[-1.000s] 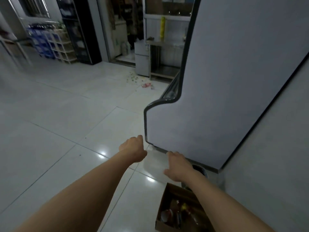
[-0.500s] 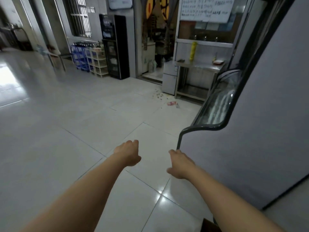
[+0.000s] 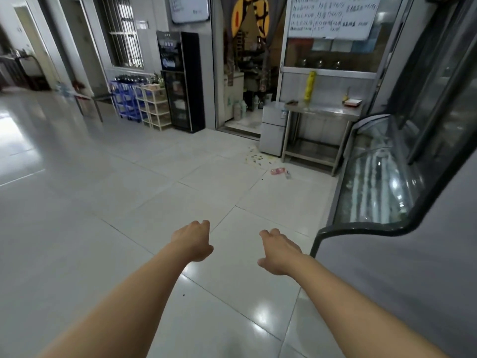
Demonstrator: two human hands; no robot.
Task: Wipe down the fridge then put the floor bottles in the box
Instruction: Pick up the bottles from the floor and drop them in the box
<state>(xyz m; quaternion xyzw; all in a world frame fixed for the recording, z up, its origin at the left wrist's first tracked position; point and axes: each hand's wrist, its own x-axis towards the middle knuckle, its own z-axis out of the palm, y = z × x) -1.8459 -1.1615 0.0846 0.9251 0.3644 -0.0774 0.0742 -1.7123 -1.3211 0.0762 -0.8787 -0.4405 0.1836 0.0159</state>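
Observation:
The grey display fridge (image 3: 402,275) fills the right side, its curved glass front (image 3: 374,182) facing the room. My left hand (image 3: 193,241) and my right hand (image 3: 278,250) are stretched out over the white tiled floor, backs up, fingers loosely curled, holding nothing. My right hand is just left of the fridge's near corner, not touching it. A pink bottle (image 3: 277,171) lies on the floor far ahead, near the steel table. The box is out of view.
A steel table (image 3: 320,112) and a small white fridge (image 3: 273,130) stand ahead by a doorway. Small litter (image 3: 254,158) is scattered on the tiles there. A black cabinet (image 3: 182,81) and blue and white racks (image 3: 140,104) line the back wall.
The view has lifted from the floor beside the fridge toward the room. The cardboard box with bottles dropped out of sight. Both hands stay outstretched and hold nothing.

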